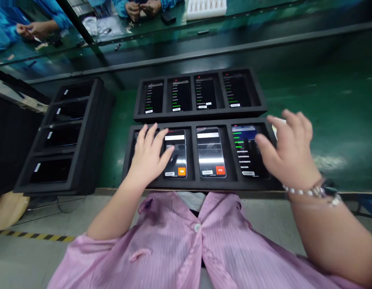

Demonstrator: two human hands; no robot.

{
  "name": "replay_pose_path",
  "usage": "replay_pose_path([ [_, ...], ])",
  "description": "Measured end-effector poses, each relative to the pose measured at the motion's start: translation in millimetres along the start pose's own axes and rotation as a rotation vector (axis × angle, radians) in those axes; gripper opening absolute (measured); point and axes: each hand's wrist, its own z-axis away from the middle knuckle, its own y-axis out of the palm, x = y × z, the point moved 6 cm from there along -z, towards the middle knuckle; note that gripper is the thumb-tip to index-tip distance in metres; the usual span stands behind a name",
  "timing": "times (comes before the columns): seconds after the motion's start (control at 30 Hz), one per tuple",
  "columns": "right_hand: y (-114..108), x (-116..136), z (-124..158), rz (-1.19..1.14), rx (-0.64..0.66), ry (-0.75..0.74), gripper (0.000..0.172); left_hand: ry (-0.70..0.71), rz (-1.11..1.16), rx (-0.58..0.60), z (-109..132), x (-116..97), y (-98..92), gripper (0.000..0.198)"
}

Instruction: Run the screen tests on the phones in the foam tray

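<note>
We see the orange-button phone (178, 160) and the green-text phone (243, 157) lying lit, screen-up, in the near foam tray (201, 184).

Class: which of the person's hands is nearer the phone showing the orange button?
Left. The left hand has its thumb on the orange-button phone; the right hand is over the rightmost phone, two slots to the right.

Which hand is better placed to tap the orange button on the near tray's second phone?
Likely left. The left hand has its thumb on the second phone, just above the orange button; the right hand hovers over the far-right phone.
</note>
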Motion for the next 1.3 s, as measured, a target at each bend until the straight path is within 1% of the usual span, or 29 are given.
replay_pose_path([
  [0.03, 7, -3, -22, -0.012, 0.003, -0.002, 0.075, 0.018, -0.025, -0.025, -21, -4, 1.2, 0.053],
  [0.07, 17, -6, -43, -0.006, 0.038, 0.023, 0.075, 0.030, -0.052, -0.053, -42, -8, 4.6, 0.052],
  [0.1, 30, -7, -63, 0.005, 0.088, 0.049, 0.076, 0.032, -0.073, -0.067, -63, -11, 10.6, 0.051],
  [0.13, 42, -8, -80, 0.012, 0.101, 0.057, 0.077, 0.028, -0.089, -0.070, -82, -14, 18.9, 0.053],
  [0.2, 64, -10, -101, 0.038, 0.135, 0.076, 0.078, 0.020, -0.097, -0.064, -109, -18, 37.8, 0.056],
  [0.23, 76, -12, -105, 0.057, 0.173, 0.089, 0.078, 0.019, -0.089, -0.055, -117, -19, 47.4, 0.056],
  [0.3, 93, -16, -106, 0.092, 0.260, 0.096, 0.076, 0.017, -0.068, -0.029, -121, -19, 63.8, 0.056],
  [0.33, 98, -14, -105, 0.103, 0.288, 0.078, 0.075, 0.016, -0.060, -0.013, -120, -19, 69.9, 0.055],
  [0.37, 99, -9, -105, 0.105, 0.289, 0.046, 0.074, 0.015, -0.058, 0.002, -118, -18, 74.3, 0.056],
  [0.43, 98, 12, -107, 0.100, 0.227, -0.028, 0.072, 0.007, -0.063, 0.017, -114, -16, 78.0, 0.057],
  [0.5, 101, 43, -110, 0.084, 0.187, -0.086, 0.069, 0.007, -0.060, 0.020, -112, -15, 78.0, 0.058],
  [0.53, 107, 60, -110, 0.073, 0.203, -0.110, 0.068, 0.006, -0.054, 0.017, -111, -14, 77.7, 0.058],
  [0.6, 123, 90, -110, 0.051, 0.286, -0.159, 0.064, 0.006, -0.046, 0.009, -113, -13, 77.6, 0.057],
  [0.67, 135, 106, -109, 0.040, 0.349, -0.174, 0.062, 0.010, -0.049, -0.004, -115, -13, 76.3, 0.055],
  [0.7, 136, 107, -109, 0.041, 0.360, -0.164, 0.063, 0.014, -0.052, -0.013, -115, -14, 74.0, 0.055],
  [0.73, 132, 104, -109, 0.044, 0.356, -0.146, 0.064, 0.018, -0.052, -0.027, -116, -15, 69.4, 0.054],
  [0.77, 123, 98, -109, 0.043, 0.335, -0.127, 0.066, 0.018, -0.046, -0.053, -114, -17, 61.5, 0.054],
  [0.8, 109, 91, -108, 0.034, 0.293, -0.118, 0.067, 0.014, -0.035, -0.091, -111, -18, 50.2, 0.054],
  [0.83, 89, 84, -106, 0.017, 0.231, -0.126, 0.067, 0.009, -0.020, -0.139, -106, -20, 35.5, 0.055],
  [0.87, 64, 77, -102, -0.012, 0.146, -0.151, 0.066, 0.007, -0.003, -0.189, -98, -21, 18.5, 0.055],
  [0.93, 7, 69, -84, -0.089, -0.039, -0.262, 0.062, 0.030, 0.028, -0.262, -75, -21, -17.4, 0.055],
  [0.97, -20, 68, -72, -0.135, -0.119, -0.332, 0.058, 0.060, 0.034, -0.261, -61, -20, -32.6, 0.054],
  [1.0, -41, 66, -58, -0.172, -0.136, -0.374, 0.053, 0.100, 0.037, -0.255, -46, -19, -45.8, 0.053],
  [1.03, -58, 62, -45, -0.197, -0.151, -0.361, 0.050, 0.148, 0.038, -0.241, -30, -17, -55.6, 0.053],
  [1.07, -68, 59, -32, -0.200, -0.111, -0.335, 0.049, 0.192, 0.038, -0.224, -15, -14, -61.8, 0.054],
  [1.13, -72, 53, -5, -0.182, -0.026, -0.313, 0.053, 0.231, 0.031, -0.193, 12, -5, -64.2, 0.055],
  [1.17, -69, 50, 8, -0.160, 0.010, -0.309, 0.056, 0.226, 0.029, -0.175, 24, 0, -60.9, 0.056],
  [1.23, -57, 41, 32, -0.110, 0.040, -0.302, 0.057, 0.184, 0.037, -0.131, 41, 7, -48.7, 0.056],
  [1.3, -41, 31, 51, -0.059, 0.054, -0.270, 0.050, 0.139, 0.063, -0.090, 52, 9, -33.7, 0.053],
])
